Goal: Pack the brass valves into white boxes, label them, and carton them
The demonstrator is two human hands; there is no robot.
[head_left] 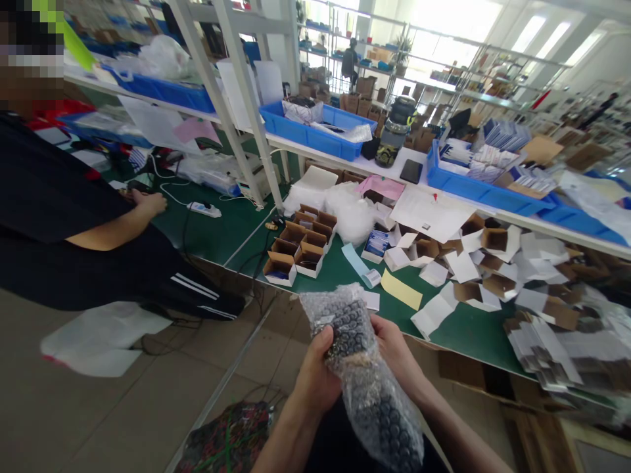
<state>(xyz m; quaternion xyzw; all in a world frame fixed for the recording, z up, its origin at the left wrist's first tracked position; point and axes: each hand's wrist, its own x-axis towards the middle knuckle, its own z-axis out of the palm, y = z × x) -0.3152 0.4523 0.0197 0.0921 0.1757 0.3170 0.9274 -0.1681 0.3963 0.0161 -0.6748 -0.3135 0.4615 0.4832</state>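
A long bubble-wrapped package (382,401) with dark contents lies across both my hands, just off the front edge of the green table. My left hand (318,374) grips it from the left, thumb pressed on the wrap near the upper end. On the other side my right hand (394,345) holds its upper right edge, with most fingers hidden behind it. A tan band (359,359) circles the package where it narrows. On the table beyond stand small open cardboard boxes (300,240) in a group, with a blue-and-white box of packets (377,243) to their right.
Many open white boxes (497,286) crowd the table's right side. Blue bins (315,135) and a jar (392,141) stand on the raised shelf. At left a person (98,217) works at the same table. A power strip (204,209) lies near that person's hand.
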